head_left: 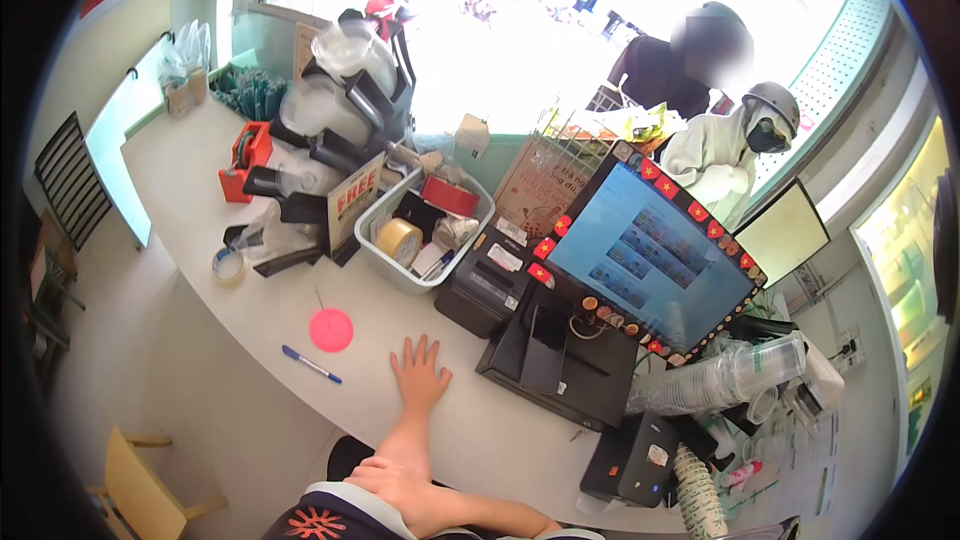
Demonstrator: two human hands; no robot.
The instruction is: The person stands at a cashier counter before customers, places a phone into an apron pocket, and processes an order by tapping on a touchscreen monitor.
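My left hand [420, 377] lies palm down on the pale counter [270, 380], fingers spread, with nothing held. Near the bottom edge, my right hand [388, 482] crosses over and clasps my left arm by the dark sleeve. A blue pen [311, 364] and a round pink item [331, 330] with a thin spike lie left of my left hand. Behind that hand stand a black printer [484, 282] and a light basket [420, 283] holding tape rolls and a pen. To the right is a black box [560, 365] with a dark phone-like device [544, 348] against it.
A monitor [655, 255] with flag stickers stands at the right, near stacked clear cups [720, 380] and another black device [632, 460]. Cup dispensers [330, 105] and a red tape holder [246, 162] stand back left. Two helmeted people [705, 165] are beyond the counter. A yellow chair [145, 485] is lower left.
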